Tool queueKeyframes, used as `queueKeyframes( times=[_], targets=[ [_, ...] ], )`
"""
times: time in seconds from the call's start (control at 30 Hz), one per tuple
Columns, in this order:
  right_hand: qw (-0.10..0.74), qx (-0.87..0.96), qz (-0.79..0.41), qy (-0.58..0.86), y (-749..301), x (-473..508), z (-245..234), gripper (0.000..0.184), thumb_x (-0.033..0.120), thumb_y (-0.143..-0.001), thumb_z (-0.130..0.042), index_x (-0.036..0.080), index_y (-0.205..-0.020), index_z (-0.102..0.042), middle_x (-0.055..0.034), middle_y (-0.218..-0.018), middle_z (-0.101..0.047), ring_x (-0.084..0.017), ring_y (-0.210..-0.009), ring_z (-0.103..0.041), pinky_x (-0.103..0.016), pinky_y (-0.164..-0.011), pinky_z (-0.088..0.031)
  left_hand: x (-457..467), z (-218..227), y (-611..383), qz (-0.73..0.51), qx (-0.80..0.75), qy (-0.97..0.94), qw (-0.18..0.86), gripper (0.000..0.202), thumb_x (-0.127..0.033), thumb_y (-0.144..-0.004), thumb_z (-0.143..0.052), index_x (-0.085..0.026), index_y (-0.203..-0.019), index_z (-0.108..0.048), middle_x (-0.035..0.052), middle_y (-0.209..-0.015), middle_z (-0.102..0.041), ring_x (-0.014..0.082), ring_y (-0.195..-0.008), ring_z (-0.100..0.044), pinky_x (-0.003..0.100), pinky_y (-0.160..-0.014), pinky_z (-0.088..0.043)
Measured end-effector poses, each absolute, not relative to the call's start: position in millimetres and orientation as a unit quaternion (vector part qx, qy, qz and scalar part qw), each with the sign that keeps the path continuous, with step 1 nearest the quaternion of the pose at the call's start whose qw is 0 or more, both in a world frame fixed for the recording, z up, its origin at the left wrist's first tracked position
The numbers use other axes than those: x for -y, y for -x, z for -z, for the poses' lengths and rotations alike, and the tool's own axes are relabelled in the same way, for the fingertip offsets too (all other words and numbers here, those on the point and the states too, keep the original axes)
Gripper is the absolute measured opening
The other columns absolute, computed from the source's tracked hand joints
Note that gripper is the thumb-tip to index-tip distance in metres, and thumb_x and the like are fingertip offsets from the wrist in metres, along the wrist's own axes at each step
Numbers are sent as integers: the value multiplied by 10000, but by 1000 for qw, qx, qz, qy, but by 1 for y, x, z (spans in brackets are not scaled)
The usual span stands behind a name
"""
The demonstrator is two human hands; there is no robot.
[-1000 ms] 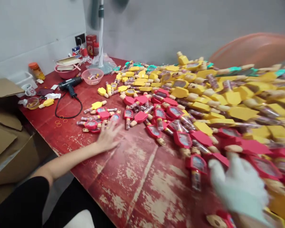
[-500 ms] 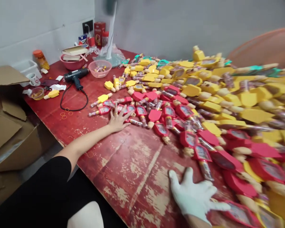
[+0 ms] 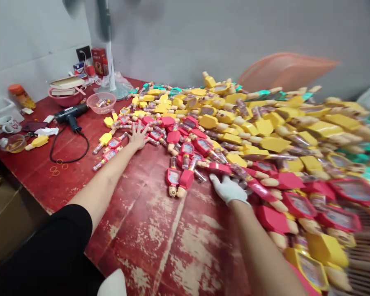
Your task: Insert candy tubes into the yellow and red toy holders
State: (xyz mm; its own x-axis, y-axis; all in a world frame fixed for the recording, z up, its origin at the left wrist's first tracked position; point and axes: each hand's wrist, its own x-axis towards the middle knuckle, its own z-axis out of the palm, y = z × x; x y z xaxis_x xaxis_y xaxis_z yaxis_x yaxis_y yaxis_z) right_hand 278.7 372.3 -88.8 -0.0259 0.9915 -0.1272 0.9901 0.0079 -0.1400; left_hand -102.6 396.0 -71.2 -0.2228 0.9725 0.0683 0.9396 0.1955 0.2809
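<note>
Bare and with fingers spread, my left hand (image 3: 137, 137) lies against the near edge of the pile of red toys (image 3: 173, 137), which have clear tubes and tan knobs. My right hand (image 3: 230, 190), in a pale glove, presses at the front of the red toys further right. Its thumb and some fingers show apart; the other fingertips are hidden by the toys. Between the hands, two red toys (image 3: 174, 176) stick out onto the worn red table (image 3: 160, 213). Yellow toys (image 3: 265, 127) are heaped behind the red ones.
A black heat gun (image 3: 70, 114) with a looped cord lies at left. Behind it stand a pink basket (image 3: 94, 107) of small parts and a pink bowl (image 3: 64, 98) with books on top. Cardboard boxes (image 3: 6, 213) sit beside the table's left edge. A fan (image 3: 109, 61) stands at the back.
My right hand has moved forward and left, up against the red toys. My left hand has pushed slightly further forward. Some red toys have shifted, and the view has turned right.
</note>
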Motion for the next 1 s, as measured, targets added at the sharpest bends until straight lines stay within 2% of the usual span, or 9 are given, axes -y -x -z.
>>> queueKeyframes(
  times=[0.1, 0.2, 0.3, 0.37, 0.47, 0.6, 0.77, 0.87, 1.0],
  targets=[
    [-1, 706, -131, 696, -279, -340, 82, 568, 464, -998, -363, 81, -1305, -648, -251, -1250, -647, -353, -1161, -625, -500, -993, -474, -364, 65, 103, -138, -767, -624, 48, 806, -391, -977, -558, -271, -1649, -130, 126, -1736, 24, 412, -1591, 50, 775, -1171, -190],
    [84, 779, -97, 614, -258, -279, 87, 660, 496, -1018, -319, 69, -1490, -493, -259, -1459, -516, -337, -1331, -515, -460, -1080, -429, -294, 67, 100, -107, -738, -666, 12, 773, -440, -969, -555, -233, -1636, -222, 146, -1731, -63, 383, -1600, 21, 720, -1227, -75],
    [123, 876, -16, 466, -223, -237, 103, 697, 574, -991, -405, 143, -1535, -476, -255, -1619, -308, -423, -1476, -307, -557, -1129, -342, -226, 77, 103, -80, -785, -614, 6, 802, -622, -947, -501, -245, -1621, -285, 166, -1723, -103, 476, -1575, 34, 813, -1157, -58],
    [104, 886, 26, 451, -202, -238, 114, 631, 543, -1001, -413, 224, -1539, -490, -228, -1644, -277, -464, -1474, -281, -613, -1100, -329, -205, 85, 109, -64, -826, -559, 25, 832, -686, -936, -457, -255, -1625, -276, 171, -1724, -81, 542, -1549, 43, 864, -1102, -81],
    [97, 857, 53, 504, -178, -273, 115, 585, 483, -1019, -390, 266, -1555, -472, -195, -1664, -256, -465, -1444, -316, -598, -1076, -342, -218, 92, 117, -60, -821, -567, 24, 773, -667, -962, -409, -253, -1610, -327, 146, -1729, -74, 541, -1549, 39, 842, -1127, -39],
    [96, 831, 26, 547, -170, -306, 94, 642, 485, -977, -470, 262, -1577, -431, -176, -1685, -215, -443, -1428, -338, -562, -1060, -366, -271, 84, 105, -110, -770, -627, 34, 645, -514, -1004, -412, -251, -1591, -369, 132, -1718, -164, 441, -1585, -27, 771, -1190, -37],
    [156, 761, 10, 630, -234, -269, 77, 694, 506, -975, -442, 158, -1575, -405, -205, -1628, -328, -390, -1422, -378, -521, -1089, -381, -262, 83, 40, -189, -675, -707, 87, 736, -582, -993, -433, -278, -1633, -235, 118, -1733, -88, 399, -1595, -58, 723, -1212, -154],
    [191, 682, 18, 706, -285, -248, 76, 695, 454, -968, -407, 40, -1526, -432, -274, -1478, -487, -385, -1286, -505, -505, -1017, -445, -239, 95, 8, -138, -576, -800, 101, 698, -587, -983, -469, -338, -1610, -290, 81, -1733, -120, 402, -1593, -78, 757, -1199, -131],
    [196, 697, 1, 690, -302, -294, 59, 628, 399, -961, -390, 55, -1476, -493, -238, -1235, -646, -351, -1113, -599, -466, -935, -488, -264, 105, -17, -109, -590, -793, 109, 557, -465, -1034, -400, -310, -1569, -396, 86, -1721, -181, 399, -1582, -149, 727, -1223, -141]
  ],
)
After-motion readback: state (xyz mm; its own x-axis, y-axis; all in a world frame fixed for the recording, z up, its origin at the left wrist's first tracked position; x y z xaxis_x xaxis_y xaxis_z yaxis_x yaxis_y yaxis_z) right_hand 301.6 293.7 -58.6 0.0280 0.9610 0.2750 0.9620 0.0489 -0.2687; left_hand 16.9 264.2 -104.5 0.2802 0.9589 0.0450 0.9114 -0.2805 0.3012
